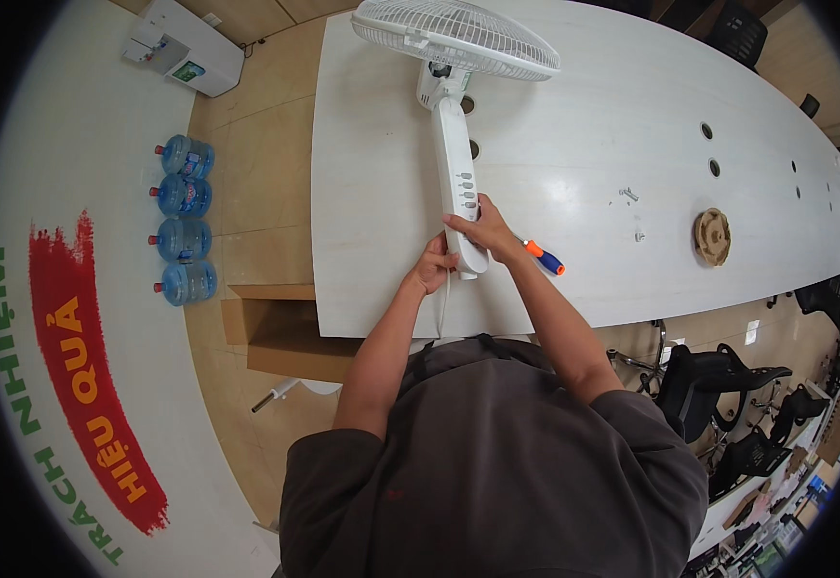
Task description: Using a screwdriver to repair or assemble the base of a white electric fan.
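Dark grey short-sleeved shirt of the wearer nearest cam, fills lower centre of view. Both bare forearms reach fwd over long white oval-ended counter.

Hands: L hand closed round lower end of column of white plastic electric fan, from its L side. R hand grips same column slightly higher, from R side, thumb across front, just below row of grey push buttons. Both hands = gripping.

Fan pos.: above near L part of counter, column pointing away from wearer, round wire cage at far end. Cannot tell if column rests on counter or is held clear. Thin white cord runs from nr lower end toward wearer.

Also on counter: screwdriver w/ blue & orange handle, just beside R wrist; small loose metal screws further R; brown round moulded disc beyond, well apart from fan.

Surroundings: open brown cardboard box on floor, L, by counter edge; four blue clear water bottles w/ red caps in row along wall; white water dispenser upper L; black office chairs lower R.
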### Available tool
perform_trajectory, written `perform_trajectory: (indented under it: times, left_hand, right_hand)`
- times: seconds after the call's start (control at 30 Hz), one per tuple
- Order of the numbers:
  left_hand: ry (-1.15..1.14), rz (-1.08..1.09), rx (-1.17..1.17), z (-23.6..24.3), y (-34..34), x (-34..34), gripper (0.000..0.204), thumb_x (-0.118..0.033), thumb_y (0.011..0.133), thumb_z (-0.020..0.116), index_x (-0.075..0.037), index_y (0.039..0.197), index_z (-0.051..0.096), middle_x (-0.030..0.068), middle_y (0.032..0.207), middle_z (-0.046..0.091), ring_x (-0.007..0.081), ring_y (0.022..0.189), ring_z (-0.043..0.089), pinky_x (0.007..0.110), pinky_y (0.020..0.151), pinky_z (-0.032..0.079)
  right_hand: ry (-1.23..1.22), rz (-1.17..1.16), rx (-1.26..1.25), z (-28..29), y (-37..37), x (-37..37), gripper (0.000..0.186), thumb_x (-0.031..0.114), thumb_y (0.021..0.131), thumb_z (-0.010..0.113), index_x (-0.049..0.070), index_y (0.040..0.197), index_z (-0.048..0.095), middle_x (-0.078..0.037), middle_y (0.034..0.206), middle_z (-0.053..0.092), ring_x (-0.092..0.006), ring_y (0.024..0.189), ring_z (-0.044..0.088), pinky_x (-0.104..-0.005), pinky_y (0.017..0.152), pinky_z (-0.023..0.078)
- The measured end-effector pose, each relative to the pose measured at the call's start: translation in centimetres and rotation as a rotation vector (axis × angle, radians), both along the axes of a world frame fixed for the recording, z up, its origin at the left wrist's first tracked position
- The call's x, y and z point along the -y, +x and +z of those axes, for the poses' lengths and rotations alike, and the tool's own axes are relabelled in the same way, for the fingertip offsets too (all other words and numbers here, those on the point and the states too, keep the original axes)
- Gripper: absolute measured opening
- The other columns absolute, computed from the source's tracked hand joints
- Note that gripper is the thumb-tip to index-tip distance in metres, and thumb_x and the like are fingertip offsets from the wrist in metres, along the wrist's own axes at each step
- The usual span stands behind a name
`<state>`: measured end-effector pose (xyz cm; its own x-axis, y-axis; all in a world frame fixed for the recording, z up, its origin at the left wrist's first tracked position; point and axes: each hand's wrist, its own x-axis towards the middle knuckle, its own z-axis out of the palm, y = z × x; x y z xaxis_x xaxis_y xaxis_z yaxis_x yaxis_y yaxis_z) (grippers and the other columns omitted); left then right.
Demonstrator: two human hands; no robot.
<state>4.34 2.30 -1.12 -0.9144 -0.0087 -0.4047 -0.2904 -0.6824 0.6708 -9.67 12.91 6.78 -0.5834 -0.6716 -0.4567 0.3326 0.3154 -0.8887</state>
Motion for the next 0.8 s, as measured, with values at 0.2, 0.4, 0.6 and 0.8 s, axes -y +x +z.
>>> perform_trajectory:
  times: [0.2,0.4,0.6,0.8]
  left_hand:
    - [0.318,0.421,0.210,1.7,-3.4,-2.6,0.061,-0.054,0.096,0.041,-0.008,0.135,0.049,0.0066,0.123,0.060,0.0264,0.115,0.056,0.042,0.097,0.046]
    - [0.409,0.434,0.207,-0.1,-4.2,-3.2,0.047,-0.041,0.097,0.039,-0.007,0.126,0.056,0.0081,0.116,0.064,0.0244,0.103,0.063,0.040,0.088,0.052]
    - [0.411,0.430,0.250,0.0,-4.0,-3.7,0.047,-0.035,0.100,0.036,-0.007,0.136,0.048,0.0081,0.129,0.059,0.0228,0.118,0.057,0.037,0.100,0.047]
    - [0.335,0.454,0.316,0.9,-2.8,-3.8,0.048,-0.036,0.101,0.037,-0.008,0.138,0.048,0.0070,0.133,0.057,0.0198,0.122,0.054,0.036,0.106,0.041]
  right_hand:
    - [0.367,-0.159,-0.483,0.8,2.4,2.2,0.075,0.039,0.068,0.079,-0.014,0.108,0.045,-0.028,0.092,0.066,-0.0368,0.082,0.069,-0.0402,0.073,0.056]
    - [0.379,-0.237,-0.630,2.0,3.5,2.1,0.073,0.037,0.068,0.080,-0.016,0.105,0.047,-0.029,0.090,0.067,-0.0370,0.082,0.070,-0.0401,0.074,0.057]
    - [0.567,-0.194,-0.611,2.0,1.6,4.6,0.073,0.038,0.065,0.082,-0.015,0.100,0.046,-0.031,0.086,0.066,-0.0397,0.080,0.069,-0.0408,0.069,0.058]
    - [0.472,-0.236,-0.539,1.4,3.2,2.7,0.077,0.038,0.064,0.085,-0.014,0.109,0.048,-0.027,0.095,0.067,-0.0346,0.085,0.069,-0.0402,0.076,0.056]
